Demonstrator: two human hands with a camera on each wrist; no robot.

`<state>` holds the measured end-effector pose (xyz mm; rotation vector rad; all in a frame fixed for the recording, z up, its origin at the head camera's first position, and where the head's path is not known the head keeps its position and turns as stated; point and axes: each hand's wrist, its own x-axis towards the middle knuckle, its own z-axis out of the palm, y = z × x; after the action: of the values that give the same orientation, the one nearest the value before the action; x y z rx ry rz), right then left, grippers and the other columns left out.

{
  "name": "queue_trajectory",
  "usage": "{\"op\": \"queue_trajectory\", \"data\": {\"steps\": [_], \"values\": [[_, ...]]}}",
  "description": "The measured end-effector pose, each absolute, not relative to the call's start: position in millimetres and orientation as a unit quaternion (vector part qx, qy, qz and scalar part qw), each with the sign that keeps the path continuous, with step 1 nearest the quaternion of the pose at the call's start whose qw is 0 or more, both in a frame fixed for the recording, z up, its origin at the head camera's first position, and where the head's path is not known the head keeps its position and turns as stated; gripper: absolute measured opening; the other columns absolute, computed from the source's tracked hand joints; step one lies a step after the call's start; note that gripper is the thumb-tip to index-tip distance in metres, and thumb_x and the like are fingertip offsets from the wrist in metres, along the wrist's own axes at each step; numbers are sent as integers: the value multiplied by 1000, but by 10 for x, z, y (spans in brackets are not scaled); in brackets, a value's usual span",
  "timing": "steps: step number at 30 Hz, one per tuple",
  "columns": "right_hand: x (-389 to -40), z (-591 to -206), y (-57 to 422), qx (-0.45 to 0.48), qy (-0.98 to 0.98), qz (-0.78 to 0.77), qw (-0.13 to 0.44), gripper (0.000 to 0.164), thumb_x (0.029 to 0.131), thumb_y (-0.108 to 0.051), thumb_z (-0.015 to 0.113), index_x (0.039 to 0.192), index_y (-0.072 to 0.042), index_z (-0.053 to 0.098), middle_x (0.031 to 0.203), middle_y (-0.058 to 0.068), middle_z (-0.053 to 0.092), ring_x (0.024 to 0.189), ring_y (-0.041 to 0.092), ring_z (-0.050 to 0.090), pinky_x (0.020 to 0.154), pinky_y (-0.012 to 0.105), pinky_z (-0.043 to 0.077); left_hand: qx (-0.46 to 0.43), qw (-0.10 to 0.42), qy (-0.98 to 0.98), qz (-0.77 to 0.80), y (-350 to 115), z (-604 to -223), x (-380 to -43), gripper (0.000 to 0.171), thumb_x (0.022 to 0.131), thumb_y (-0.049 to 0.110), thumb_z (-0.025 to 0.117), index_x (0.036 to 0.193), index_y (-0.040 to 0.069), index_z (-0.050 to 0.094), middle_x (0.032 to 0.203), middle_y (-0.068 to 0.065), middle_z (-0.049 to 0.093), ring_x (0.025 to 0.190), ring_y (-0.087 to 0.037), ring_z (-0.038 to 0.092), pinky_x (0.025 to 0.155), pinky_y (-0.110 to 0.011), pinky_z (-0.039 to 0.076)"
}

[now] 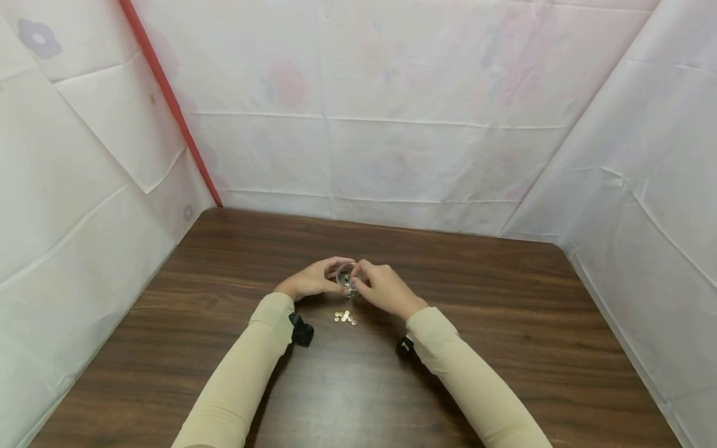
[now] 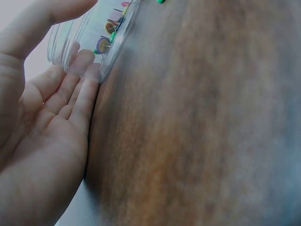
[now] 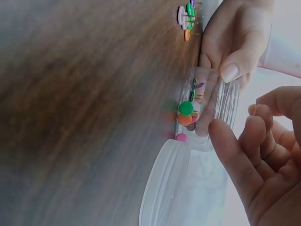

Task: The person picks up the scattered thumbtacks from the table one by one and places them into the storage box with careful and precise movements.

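A clear plastic jar (image 1: pixel 339 277) stands on the table with several coloured thumbtacks (image 3: pixel 186 108) at its bottom. My left hand (image 1: pixel 313 280) holds the jar from the left, thumb on the near side and fingers round the far side; the left wrist view shows this hand (image 2: pixel 51 113) against its wall. Over the jar's mouth is my right hand (image 1: pixel 386 289). In the right wrist view that hand's (image 3: pixel 270 155) thumb is at the rim, its other fingers are bent, and no tack shows between them. A small group of thumbtacks (image 1: pixel 345 317) lies on the table nearer me.
A translucent round lid (image 3: pixel 164 183) is beside the jar in the right wrist view. The brown wooden table (image 1: pixel 504 336) has white patterned cloth (image 1: pixel 392 155) hanging behind it and at both sides. A red strip (image 1: pixel 170 102) runs down the cloth at the left.
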<state>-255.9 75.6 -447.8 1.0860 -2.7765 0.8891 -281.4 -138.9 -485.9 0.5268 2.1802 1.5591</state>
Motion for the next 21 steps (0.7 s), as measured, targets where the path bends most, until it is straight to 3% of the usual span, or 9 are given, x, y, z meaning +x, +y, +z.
{"op": "queue_trajectory", "data": {"steps": [8, 13, 21], "values": [[-2468, -4472, 790, 381, -883, 272, 20, 6, 93, -20, 54, 96, -17, 59, 68, -8, 60, 50, 1, 46, 46, 20, 43, 210, 208, 769, 567, -1407, -4865, -2811, 74, 75, 26, 79, 138, 25, 41, 142, 1, 41, 126, -15, 38, 103, -49, 38], [-2395, -4480, 809, 409, -876, 255, -21, 5, 93, -18, 56, 94, -15, 60, 75, -8, 63, 56, -1, 50, 51, 19, 46, 216, 206, 769, 566, -1409, -4863, -2819, 74, 76, 22, 78, 140, 21, 40, 146, -2, 36, 131, -18, 30, 108, -50, 30], [-2309, -4512, 809, 449, -863, 230, -30, 4, 90, -14, 58, 89, -13, 62, 64, -10, 55, 53, 0, 46, 50, 17, 41, 216, 211, 771, 561, -1404, -4877, -2844, 76, 79, 14, 75, 143, 13, 35, 149, -10, 31, 134, -26, 25, 110, -53, 27]]}}
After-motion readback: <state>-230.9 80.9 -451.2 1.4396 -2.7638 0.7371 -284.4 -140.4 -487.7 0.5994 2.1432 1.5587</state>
